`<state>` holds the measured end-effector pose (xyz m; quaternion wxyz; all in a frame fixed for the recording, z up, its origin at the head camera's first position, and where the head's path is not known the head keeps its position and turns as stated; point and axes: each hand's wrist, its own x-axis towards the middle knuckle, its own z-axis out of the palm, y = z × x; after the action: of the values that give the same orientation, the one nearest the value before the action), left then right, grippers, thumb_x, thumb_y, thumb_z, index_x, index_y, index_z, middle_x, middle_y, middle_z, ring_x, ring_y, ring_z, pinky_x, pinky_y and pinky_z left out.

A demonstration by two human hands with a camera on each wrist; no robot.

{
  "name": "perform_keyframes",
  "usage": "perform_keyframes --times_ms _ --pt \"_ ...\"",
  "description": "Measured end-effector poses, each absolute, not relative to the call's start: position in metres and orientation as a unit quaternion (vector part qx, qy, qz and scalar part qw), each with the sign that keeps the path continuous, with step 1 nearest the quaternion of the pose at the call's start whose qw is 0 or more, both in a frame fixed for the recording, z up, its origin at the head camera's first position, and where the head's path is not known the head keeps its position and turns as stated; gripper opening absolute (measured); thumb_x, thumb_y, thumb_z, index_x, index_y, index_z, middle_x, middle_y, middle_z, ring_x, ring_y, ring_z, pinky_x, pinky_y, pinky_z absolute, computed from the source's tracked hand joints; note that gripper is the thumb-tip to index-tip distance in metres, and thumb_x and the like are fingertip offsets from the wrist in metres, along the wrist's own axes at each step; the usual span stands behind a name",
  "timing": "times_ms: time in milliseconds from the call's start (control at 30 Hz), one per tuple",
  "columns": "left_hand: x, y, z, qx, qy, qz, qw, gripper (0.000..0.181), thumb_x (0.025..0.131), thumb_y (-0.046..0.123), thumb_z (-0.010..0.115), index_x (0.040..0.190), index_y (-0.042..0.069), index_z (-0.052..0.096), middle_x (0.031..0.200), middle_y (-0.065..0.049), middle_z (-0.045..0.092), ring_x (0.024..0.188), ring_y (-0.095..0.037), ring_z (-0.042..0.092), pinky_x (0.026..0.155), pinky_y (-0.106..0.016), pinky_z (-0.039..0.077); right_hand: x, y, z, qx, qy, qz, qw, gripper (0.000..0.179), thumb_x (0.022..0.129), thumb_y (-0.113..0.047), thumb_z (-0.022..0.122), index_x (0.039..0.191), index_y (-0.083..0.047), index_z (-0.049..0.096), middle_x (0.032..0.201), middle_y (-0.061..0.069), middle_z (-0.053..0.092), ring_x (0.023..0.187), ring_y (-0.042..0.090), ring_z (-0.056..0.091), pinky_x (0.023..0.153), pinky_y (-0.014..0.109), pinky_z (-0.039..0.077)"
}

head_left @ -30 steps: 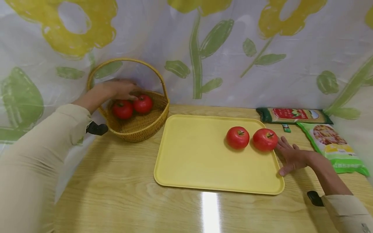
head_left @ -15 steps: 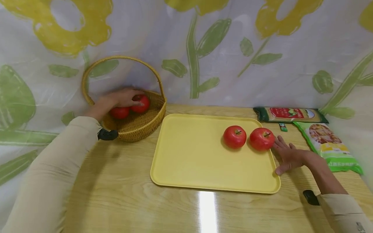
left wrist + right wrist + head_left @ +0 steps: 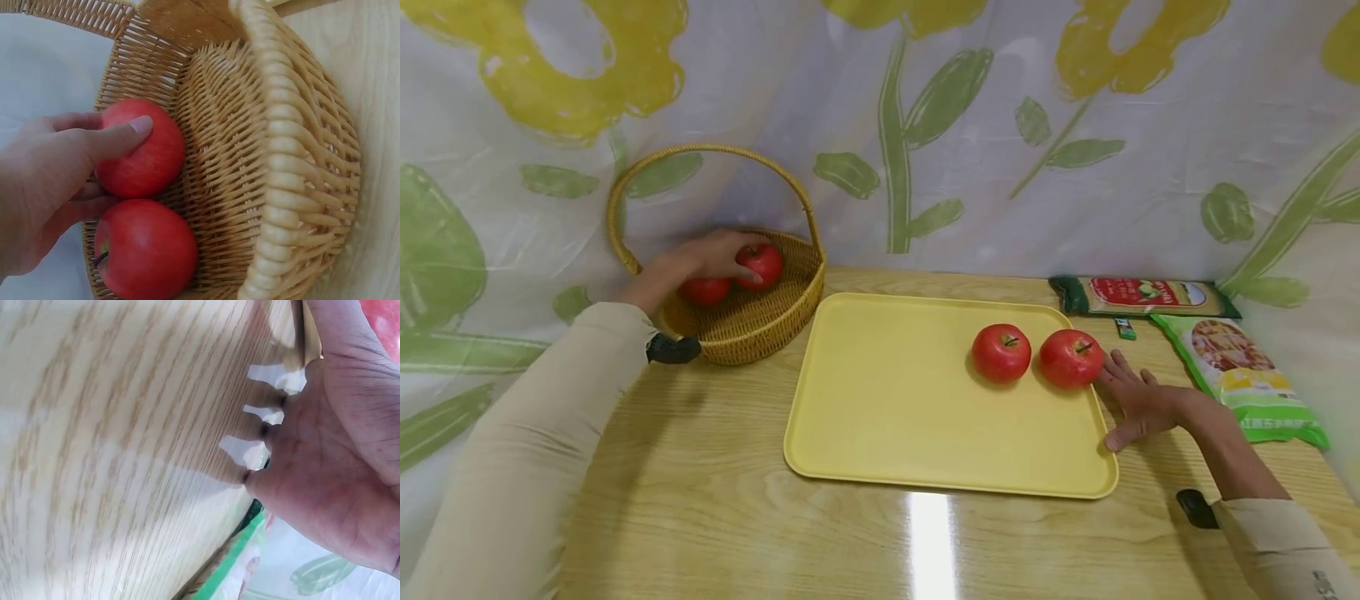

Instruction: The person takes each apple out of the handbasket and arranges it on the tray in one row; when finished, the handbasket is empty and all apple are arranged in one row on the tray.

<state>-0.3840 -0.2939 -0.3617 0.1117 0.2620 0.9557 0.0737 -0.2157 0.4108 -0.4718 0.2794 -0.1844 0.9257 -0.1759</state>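
1. Basket: at far left we find the wicker basket [image 3: 760, 343], its handle upright, on the desk [image 3: 715, 508] beside the patterned cloth [image 3: 955, 125]. The rear apple [image 3: 703, 292] is inside, partly covered by the wrist in the head view.

2. Left hand: the left hand [image 3: 700, 254] reaches into the basket and pinches the gripped apple [image 3: 767, 263]. The thumb presses its upper side; the other fingers go round towards the wicker wall, partly hidden. The two basket apples lie side by side — whether they touch, we cannot confirm.

3. Change noted: a second ago this hand was higher, over the apples; now it is lower, with the thumb on the fruit. We judge the grasp made but the lift not yet made, as the apple is within the basket wall.

4. Tray: the yellow tray [image 3: 880, 400] lies flat, bearing the left tray apple [image 3: 1001, 353] and the right tray apple [image 3: 1070, 360], near each other and unmoved.

5. Right hand: the right hand [image 3: 1142, 408] is spread at the tray's right edge, thumb at the rim, fingertips beside the nearest apple — contact there unclear. We judge it to be steadying the tray.

6. Far right: we record the long green packet [image 3: 1142, 297], the small green sachet [image 3: 1125, 328] and the green-and-white bag [image 3: 1243, 379].
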Motion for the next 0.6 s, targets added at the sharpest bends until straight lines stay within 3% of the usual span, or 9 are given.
perform_keyframes --times_ms 133,300,467,600 --pt "-0.383 -0.296 -0.36 0.266 0.955 0.073 0.11 0.073 0.096 0.033 0.076 0.156 0.004 0.046 0.148 -0.027 0.057 0.137 -0.045 0.054 0.117 -0.06 0.042 -0.214 0.406 -0.466 -0.189 0.918 -0.199 0.288 0.145 0.072 -0.068 0.084 0.168 -0.014 -0.01 0.171 0.026 -0.024 0.154 0.047 -0.036 0.112 0.086 -0.01" --pt "-0.38 -0.294 -0.353 0.278 0.953 0.086 0.088 0.074 0.093 0.03 0.08 0.154 0.002 0.048 0.151 -0.028 0.054 0.14 -0.047 0.051 0.118 -0.062 0.04 -0.214 0.405 -0.465 -0.179 0.928 -0.166 0.283 0.146 0.071 -0.067 0.086 0.168 -0.012 -0.008 0.172 0.026 -0.02 0.156 0.05 -0.029 0.113 0.086 -0.007" --pt "-0.376 -0.291 -0.341 0.299 0.949 0.084 0.047 0.076 0.089 0.03 0.084 0.152 0.003 0.052 0.14 -0.025 0.064 0.132 -0.043 0.057 0.114 -0.057 0.044 -0.212 0.403 -0.463 -0.19 0.923 -0.185 0.279 0.144 0.072 -0.065 0.086 0.168 -0.016 -0.01 0.171 0.026 -0.023 0.154 0.047 -0.035 0.111 0.087 -0.01" --pt "-0.37 -0.286 -0.332 0.314 0.945 0.082 0.035 0.074 0.088 0.031 0.086 0.149 0.003 0.056 0.136 -0.022 0.068 0.125 -0.039 0.063 0.109 -0.055 0.049 -0.21 0.402 -0.46 -0.206 0.912 -0.215 0.281 0.144 0.074 -0.066 0.085 0.168 -0.012 -0.009 0.169 0.03 -0.024 0.152 0.051 -0.036 0.107 0.088 -0.011"
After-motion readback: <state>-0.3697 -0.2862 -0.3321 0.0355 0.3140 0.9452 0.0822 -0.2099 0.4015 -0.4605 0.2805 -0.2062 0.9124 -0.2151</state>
